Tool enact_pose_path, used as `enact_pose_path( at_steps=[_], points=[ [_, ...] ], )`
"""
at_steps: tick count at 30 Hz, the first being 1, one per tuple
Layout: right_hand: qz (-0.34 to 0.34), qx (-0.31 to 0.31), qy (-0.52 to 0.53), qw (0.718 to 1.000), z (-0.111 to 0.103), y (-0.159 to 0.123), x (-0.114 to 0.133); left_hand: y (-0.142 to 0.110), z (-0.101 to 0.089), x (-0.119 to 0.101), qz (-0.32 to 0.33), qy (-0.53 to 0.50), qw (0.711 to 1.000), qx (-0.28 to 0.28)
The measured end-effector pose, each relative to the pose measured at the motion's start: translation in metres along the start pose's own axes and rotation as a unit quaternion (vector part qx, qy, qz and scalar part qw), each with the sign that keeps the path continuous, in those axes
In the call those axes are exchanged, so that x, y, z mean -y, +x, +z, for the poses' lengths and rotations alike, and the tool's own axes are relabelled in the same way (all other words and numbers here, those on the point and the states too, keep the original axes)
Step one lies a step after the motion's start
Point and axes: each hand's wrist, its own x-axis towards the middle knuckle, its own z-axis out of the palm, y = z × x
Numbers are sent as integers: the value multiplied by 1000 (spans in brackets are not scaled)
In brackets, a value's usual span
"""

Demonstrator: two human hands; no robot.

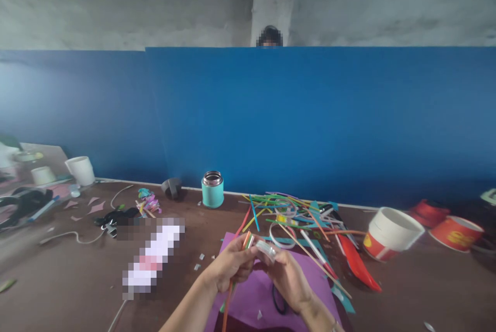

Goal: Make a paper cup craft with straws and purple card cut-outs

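Observation:
My left hand [232,266] is closed around thin coloured strips [247,240], orange, green and white at their top ends. A long orange strip [227,307] hangs below that hand. Close beside it, my right hand [291,278] pinches a small clear, shiny plastic piece [266,250], possibly a roll or wrapper; its exact kind is unclear. Both hands are nearly touching above a purple sheet [313,270]. A dark loop [276,301] shows on the sheet by my right wrist, partly hidden.
Beyond my hands lies a tangle of coloured strips [287,213]. A teal insulated jar [213,191] stands at the back. Paper cups [391,234] and a red spoon-like piece [356,265] are right; a blurred-out white object [155,254] is left. A person's head shows above the blue partition [290,115].

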Motion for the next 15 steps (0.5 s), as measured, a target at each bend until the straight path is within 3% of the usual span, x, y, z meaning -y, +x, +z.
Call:
enact_pose_path(
  at_steps=[4, 7, 15],
  points=[
    [67, 14, 52, 996, -3, -2, 5, 0, 7, -2, 21, 50, 998, -8],
    [69, -2, 8, 998, -4, -3, 9, 0, 12, -3, 46, 97, 994, -8],
    [58, 57, 21, 996, -1, -6, 21, -1, 11, -2, 41, 108, 993, 8]
  ],
)
